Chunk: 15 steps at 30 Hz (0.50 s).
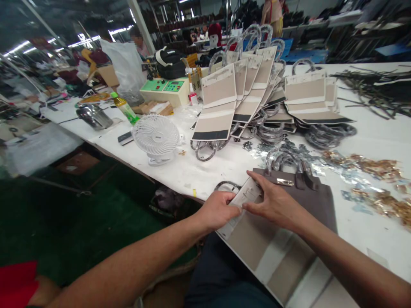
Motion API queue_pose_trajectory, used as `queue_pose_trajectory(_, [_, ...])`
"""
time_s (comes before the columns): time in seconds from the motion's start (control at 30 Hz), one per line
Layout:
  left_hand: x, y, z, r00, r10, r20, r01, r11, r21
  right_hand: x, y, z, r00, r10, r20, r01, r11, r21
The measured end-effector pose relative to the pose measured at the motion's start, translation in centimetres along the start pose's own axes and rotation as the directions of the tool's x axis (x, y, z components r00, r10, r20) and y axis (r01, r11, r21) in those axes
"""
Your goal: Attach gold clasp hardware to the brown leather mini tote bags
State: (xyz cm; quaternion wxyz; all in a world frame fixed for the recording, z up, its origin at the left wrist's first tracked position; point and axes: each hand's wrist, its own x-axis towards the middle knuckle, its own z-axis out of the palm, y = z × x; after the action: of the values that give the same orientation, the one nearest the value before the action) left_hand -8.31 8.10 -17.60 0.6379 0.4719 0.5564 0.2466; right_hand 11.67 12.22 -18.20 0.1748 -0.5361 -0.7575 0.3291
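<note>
A beige panel with pale strips (257, 239) slants down from the white table's edge toward my lap. My left hand (220, 209) pinches its upper left edge, thumb on top. Near it, my right hand (272, 201) rests on the same top strip, thumb and forefinger spread around a small metal piece there, too small to make out clearly. Under the panel lies a dark grey-brown bag piece (316, 201) with a metal clasp (284, 182) and wrapped handles.
Stacked beige panels with wrapped handles (218, 102) stand at the back. A white fan (156, 134), a bottle (124, 108) and a metal container (93, 116) sit to the left. Gold-coloured hardware packets (382, 201) cover the right side. A person (272, 17) stands far back.
</note>
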Motion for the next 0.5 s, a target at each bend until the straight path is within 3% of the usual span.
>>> queue_pose_trajectory(0.5, [0.8,-0.7,0.6,0.994,0.075,-0.082,-0.056,0.975,0.213,0.3,0.7,1.1,1.0,0.013,-0.019,-0.014,0.998,-0.066])
